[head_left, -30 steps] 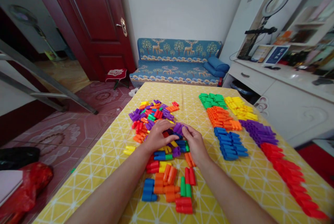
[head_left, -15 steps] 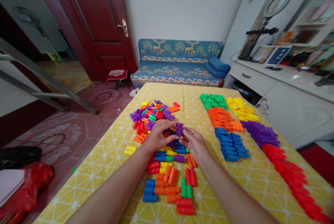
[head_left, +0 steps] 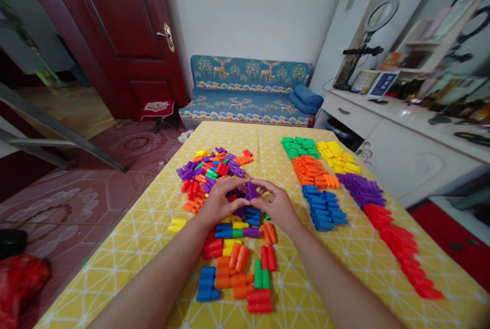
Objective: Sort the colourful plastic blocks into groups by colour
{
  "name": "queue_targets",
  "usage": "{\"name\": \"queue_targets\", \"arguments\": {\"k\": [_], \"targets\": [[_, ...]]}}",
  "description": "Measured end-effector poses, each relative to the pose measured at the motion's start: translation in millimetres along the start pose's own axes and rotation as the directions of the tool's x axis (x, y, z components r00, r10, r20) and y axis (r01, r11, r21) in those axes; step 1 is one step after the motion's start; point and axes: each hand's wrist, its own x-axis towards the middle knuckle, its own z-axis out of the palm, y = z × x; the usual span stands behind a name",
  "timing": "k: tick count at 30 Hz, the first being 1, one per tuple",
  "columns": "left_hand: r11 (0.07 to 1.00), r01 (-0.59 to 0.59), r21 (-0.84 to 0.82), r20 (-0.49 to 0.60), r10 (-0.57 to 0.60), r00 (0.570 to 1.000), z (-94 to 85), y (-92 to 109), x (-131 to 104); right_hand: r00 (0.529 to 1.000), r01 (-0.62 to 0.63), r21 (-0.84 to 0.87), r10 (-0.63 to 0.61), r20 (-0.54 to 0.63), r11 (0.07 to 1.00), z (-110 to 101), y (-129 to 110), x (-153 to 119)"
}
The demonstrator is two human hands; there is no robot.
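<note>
Since the earlier frame, the right hand [head_left: 280, 207] has reached farther over the purple block [head_left: 250, 191]. From the left, a mixed pile [head_left: 210, 172] lies beyond the left hand [head_left: 219, 202]; both hands pinch the block between them (hollow ends showing); sorted blue blocks [head_left: 324, 209] lie to the right.

A purple plastic block [head_left: 250, 192] showing round openings is held between the fingers [head_left: 268, 185].
</note>
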Motion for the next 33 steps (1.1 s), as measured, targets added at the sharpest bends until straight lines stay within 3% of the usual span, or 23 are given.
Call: {"name": "queue_targets", "arguments": {"k": [5,9,11,14,18,21,23,27,33], "targets": [[0.998,-0.014,-0.055,-0.003,0.014,1.000,0.0,0,1,0.995,0.004,-0.098,0.006,0.099,0.995,-5,2,-1],[0.998,-0.032,-0.056,-0.006,0.032,0.999,-0.6,3,3,0.985,0.155,-0.259,-0.129,0.115,0.953,-5,-5,-5],[0.999,-0.034,-0.038,-0.001,0.034,0.999,-0.9,3,3,0.978,0.207,-0.325,-0.187,0.092,0.923,-16,-14,-7],[0.999,-0.029,-0.022,-0.002,0.029,1.000,-0.9,1,3,0.983,0.163,-0.447,-0.183,-0.001,0.880,-58,-24,-12],[1.000,-0.006,-0.015,0.001,0.006,1.000,0.3,-2,1,0.970,-0.035,-0.662,-0.134,-0.203,0.749,-159,-30,-23],[1.000,0.013,-0.004,-0.002,-0.013,1.000,0.6,-1,0,0.964,-0.159,-0.750,-0.064,-0.259,0.642,-236,-32,-33],[1.000,0.024,-0.010,-0.002,-0.024,1.000,0.2,2,1,0.963,-0.229,-0.761,0.030,-0.266,0.607,-274,-32,-39],[0.999,0.033,-0.035,0.002,-0.033,0.999,-1.7,3,1,0.949,-0.315,-0.738,0.169,-0.268,0.596,-310,-25,-46],[0.998,0.042,-0.051,0.027,-0.041,0.999,-3.8,2,0,0.942,-0.336,-0.692,0.234,-0.241,0.639,-318,-9,-43]]}}
